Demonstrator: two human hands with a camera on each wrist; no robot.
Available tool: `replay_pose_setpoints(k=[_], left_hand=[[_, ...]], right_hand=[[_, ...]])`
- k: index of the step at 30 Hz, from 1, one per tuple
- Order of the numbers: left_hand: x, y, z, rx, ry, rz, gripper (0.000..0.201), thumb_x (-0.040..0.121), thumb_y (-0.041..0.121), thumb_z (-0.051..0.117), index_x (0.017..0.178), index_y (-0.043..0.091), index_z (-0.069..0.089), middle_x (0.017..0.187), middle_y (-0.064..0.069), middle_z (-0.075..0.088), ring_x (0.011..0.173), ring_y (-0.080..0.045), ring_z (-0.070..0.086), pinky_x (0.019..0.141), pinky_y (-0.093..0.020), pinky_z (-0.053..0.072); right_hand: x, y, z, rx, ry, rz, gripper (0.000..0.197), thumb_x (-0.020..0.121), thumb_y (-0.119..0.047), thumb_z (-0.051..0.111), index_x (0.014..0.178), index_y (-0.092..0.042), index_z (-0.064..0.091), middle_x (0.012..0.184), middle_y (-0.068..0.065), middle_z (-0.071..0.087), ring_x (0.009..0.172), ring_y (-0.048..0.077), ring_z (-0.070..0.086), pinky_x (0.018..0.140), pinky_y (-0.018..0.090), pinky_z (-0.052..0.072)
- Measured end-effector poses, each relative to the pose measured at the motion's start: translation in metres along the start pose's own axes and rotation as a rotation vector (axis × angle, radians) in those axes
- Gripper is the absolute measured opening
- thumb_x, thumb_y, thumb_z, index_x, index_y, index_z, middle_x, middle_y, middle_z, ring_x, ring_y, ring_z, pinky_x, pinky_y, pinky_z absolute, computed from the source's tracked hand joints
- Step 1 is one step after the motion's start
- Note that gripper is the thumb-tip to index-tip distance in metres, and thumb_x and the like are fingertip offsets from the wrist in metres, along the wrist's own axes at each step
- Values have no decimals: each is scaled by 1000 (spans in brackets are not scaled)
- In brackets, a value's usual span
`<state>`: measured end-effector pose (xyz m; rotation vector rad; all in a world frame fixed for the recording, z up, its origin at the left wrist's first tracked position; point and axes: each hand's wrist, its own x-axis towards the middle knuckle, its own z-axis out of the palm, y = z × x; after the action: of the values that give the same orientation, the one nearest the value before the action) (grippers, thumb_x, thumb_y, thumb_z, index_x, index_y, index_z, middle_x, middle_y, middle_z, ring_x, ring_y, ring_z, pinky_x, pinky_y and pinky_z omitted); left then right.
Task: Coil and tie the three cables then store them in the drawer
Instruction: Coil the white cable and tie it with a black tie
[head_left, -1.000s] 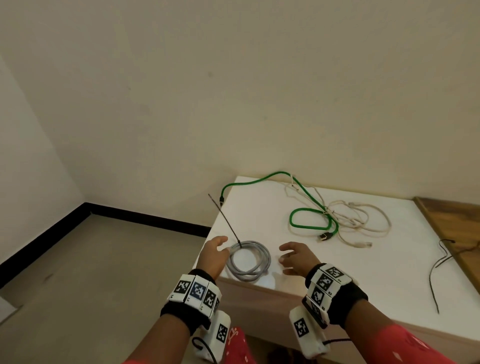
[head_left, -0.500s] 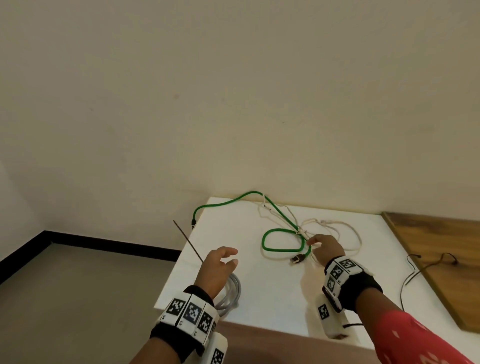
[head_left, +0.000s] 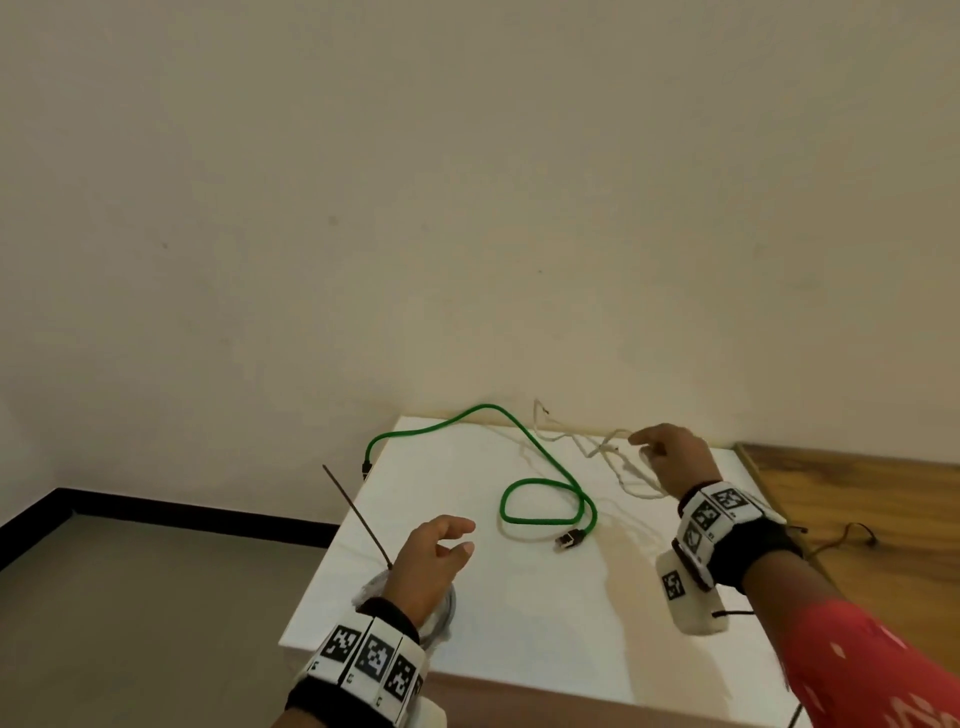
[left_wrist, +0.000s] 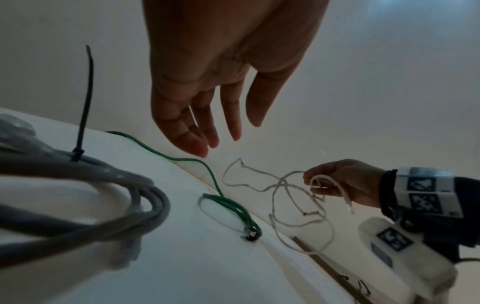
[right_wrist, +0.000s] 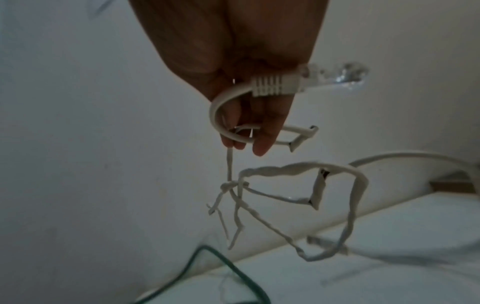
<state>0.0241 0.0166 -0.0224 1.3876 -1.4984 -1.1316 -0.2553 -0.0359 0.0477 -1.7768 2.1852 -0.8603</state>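
My right hand holds the white cable lifted off the white table; its fingers pinch the cable near its plug, and the rest dangles in tangled loops. The green cable lies loose on the table, one end hanging over the far left corner. The grey cable is coiled at the near left edge, bound by a black zip tie with its tail sticking up. Above that coil hovers my left hand, fingers relaxed, holding nothing.
A wooden surface adjoins the table on the right, with a thin dark wire on it. A cream wall stands right behind the table. Grey floor lies to the left.
My right hand reached forward, took the white cable and lifted it off the table. My left hand let go of the grey coil and rose above it. The head view shifted.
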Motion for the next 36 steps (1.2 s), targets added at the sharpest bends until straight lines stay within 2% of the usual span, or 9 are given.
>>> replay_pose_setpoints(k=[4,8,15,18,21,26,31,34,36], left_hand=[[-18,22,11,3,-28,24,20,90,10,52,109,16,58,118,-5,56,82,-11,50,57,-12,41],[-40,50,23,-12,-87,79,17,92,12,50,105,20,56,110,1,57,81,-9,51,62,-19,44],[-81,96,52,-255,-208,68,29,85,43,54,103,20,55,98,2,65,89,-10,59,65,-24,49],[-94,108,62,-290,-207,100,14,91,27,54,100,17,52,82,2,69,69,-9,60,54,-17,45],[-107,112,63,-383,-134,65,18,97,15,39,87,13,54,56,4,67,53,-10,55,47,-19,40],[-114,98,44,-448,-33,-23,31,99,19,33,85,7,57,50,-1,65,41,-9,49,39,-19,38],[-118,75,32,-127,-110,-140,26,97,19,40,81,8,58,70,-4,67,60,-14,54,59,-27,44],[-123,77,40,204,41,132,19,91,20,51,106,10,57,101,-5,61,92,-16,54,84,-29,42],[-136,95,48,88,-17,322,21,86,30,56,103,18,60,101,1,65,92,-9,58,81,-24,45]], right_hand=[[-12,-6,-46,368,49,22,20,87,-1,51,96,-1,69,101,19,67,96,34,64,89,39,52],[-55,-26,-80,804,-13,33,12,85,6,55,94,6,63,83,11,59,77,24,57,60,16,56],[-138,-41,-107,971,-228,-68,21,86,13,46,89,3,64,93,20,64,78,20,65,65,19,57],[-165,-43,-104,917,-300,-133,21,89,8,45,92,-4,62,97,19,67,88,21,65,67,25,58],[-179,-34,-102,642,-340,-106,16,89,-1,52,90,-16,57,94,13,69,89,19,68,50,25,56],[-183,-1,-117,198,-332,-9,16,90,-9,54,76,-10,62,65,6,69,44,11,56,37,18,37],[-193,17,-141,397,-421,84,17,88,-7,56,73,-4,65,50,3,64,39,10,50,39,19,38],[-200,0,-143,436,-518,4,19,89,-8,54,74,-5,64,50,2,62,42,11,53,42,19,42],[-206,-15,-139,498,-526,-52,19,90,-7,52,76,-3,63,50,2,61,42,10,53,41,18,42]])
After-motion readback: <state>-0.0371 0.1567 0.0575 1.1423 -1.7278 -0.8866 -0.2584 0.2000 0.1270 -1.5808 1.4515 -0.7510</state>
